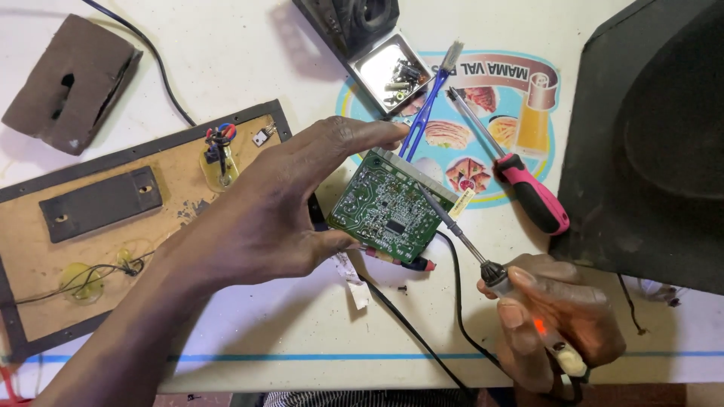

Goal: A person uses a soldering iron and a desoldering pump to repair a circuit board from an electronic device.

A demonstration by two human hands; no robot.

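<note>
My left hand (283,207) grips a green circuit board (388,211) by its edges, thumb below and fingers over the top, holding it tilted above the white table. My right hand (554,320) is closed around the handle of a soldering iron (471,249). A small orange light glows on the handle. The iron's thin metal tip rests on the upper right part of the board. A black cord runs from the iron toward the table's near edge.
A pink-handled screwdriver (520,185) and a blue brush (426,105) lie on a printed mat. A metal tin of screws (392,71) sits behind them. A brown panel with wires (98,226) lies left. A black speaker box (656,143) fills the right.
</note>
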